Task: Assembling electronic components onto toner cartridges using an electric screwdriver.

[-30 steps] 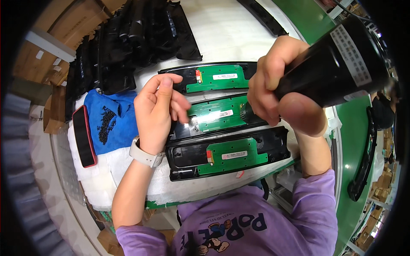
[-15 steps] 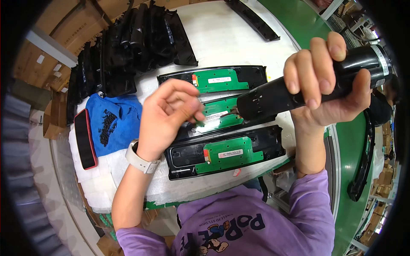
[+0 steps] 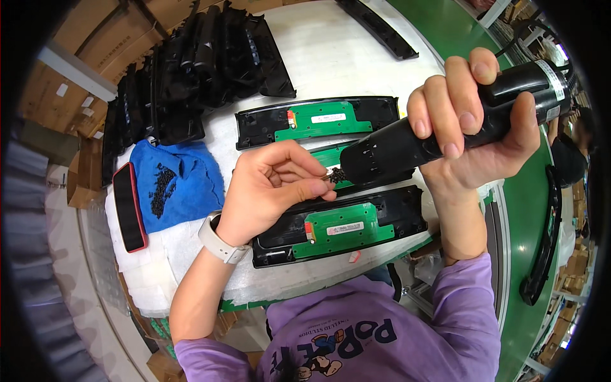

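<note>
My right hand (image 3: pixel 474 127) is wrapped round a black electric screwdriver (image 3: pixel 407 149), held tilted with its nose down to the left. At that nose, a clump of tiny black screws (image 3: pixel 337 175) sits against the fingertips of my left hand (image 3: pixel 277 184), whose thumb and forefinger are pinched together. The screwdriver's bit is mostly hidden there. Beneath both hands lies a black panel with a green circuit board (image 3: pixel 324 156), partly covered. A similar panel (image 3: pixel 254 130) rests beyond it, and another panel (image 3: pixel 407 210) is nearer to me.
On the left, a blue cloth (image 3: pixel 191 191) carries a pile of black screws (image 3: pixel 162 188), beside a red-edged phone (image 3: pixel 129 207). Black plastic parts (image 3: pixel 210 57) are stacked at the far left. One long black part (image 3: pixel 379 28) lies near the far edge of the white-covered table (image 3: pixel 312 51).
My left hand has moved right, bringing its pinched fingers to the screwdriver's nose, where screws now show. The screwdriver has shifted slightly left.
</note>
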{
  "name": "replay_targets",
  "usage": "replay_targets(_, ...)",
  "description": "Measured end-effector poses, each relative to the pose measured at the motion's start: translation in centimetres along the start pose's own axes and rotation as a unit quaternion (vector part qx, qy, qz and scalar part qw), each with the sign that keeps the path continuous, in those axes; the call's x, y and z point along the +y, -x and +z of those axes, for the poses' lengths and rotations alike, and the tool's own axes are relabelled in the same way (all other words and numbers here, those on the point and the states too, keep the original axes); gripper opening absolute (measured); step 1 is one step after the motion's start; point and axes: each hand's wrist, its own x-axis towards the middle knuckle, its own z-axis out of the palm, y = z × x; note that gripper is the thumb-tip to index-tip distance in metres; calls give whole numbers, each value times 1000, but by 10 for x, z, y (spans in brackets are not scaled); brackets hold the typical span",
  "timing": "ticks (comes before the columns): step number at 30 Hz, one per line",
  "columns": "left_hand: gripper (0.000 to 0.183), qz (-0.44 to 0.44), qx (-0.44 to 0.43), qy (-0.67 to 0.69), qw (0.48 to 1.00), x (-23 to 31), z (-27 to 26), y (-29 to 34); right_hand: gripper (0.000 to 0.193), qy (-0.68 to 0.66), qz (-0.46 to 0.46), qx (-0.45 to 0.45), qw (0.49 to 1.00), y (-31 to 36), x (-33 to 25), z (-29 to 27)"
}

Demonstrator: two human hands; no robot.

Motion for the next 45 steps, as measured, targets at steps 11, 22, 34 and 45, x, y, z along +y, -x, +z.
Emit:
replay_targets(11,16,181,108,-340,917,18,-23,1,36,146,96,27,984,-2,6,11)
replay_targets(22,14,272,41,-573,772,-6,-38,15,33,260,122,10,958,4,22,23)
replay_targets(34,14,283,23,-582,762,-7,-37,17,28,325,133,38,936,-1,30,37)
replay_targets(45,13,262,31,-582,769,-6,-33,19,24,317,123,10,940,-5,44,34)
